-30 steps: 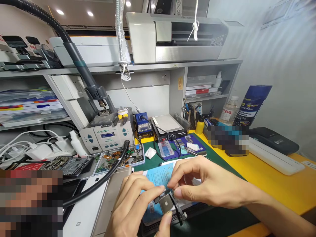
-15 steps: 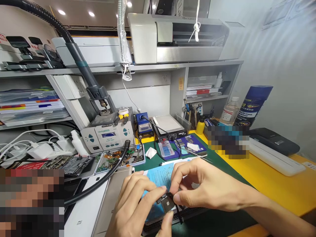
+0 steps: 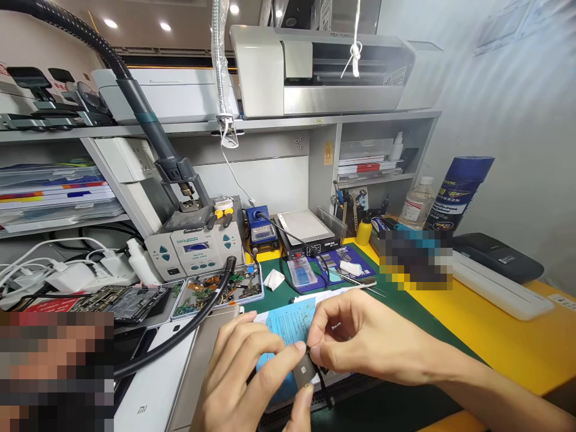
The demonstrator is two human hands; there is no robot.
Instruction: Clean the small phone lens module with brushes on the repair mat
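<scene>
A small, flat, dark grey module [image 3: 303,373] with a pale square mark is held over a blue printed sheet [image 3: 288,324], towards the desk's near edge; whether it touches the sheet cannot be told. The left hand [image 3: 252,372] has it between index fingertip and thumb, parted only by the module's length, the other fingers bent loosely alongside. The right hand [image 3: 364,345] has thumb and index finger pinched nearly together on a thin black strip [image 3: 324,390] at the module's right side, the tail hanging towards the desk's near edge. Under the sheet spreads a green mat [image 3: 396,402]. To the left, a black hose [image 3: 189,333] crosses over a white phone [image 3: 148,378]. Nearer the desk's far edge stand a parts tray [image 3: 263,293], a grey control unit [image 3: 198,255] and a flat-topped black box [image 3: 303,228]. Towards the desk's far right corner are a clear bottle [image 3: 413,207] and a blue spray can [image 3: 459,195].
</scene>
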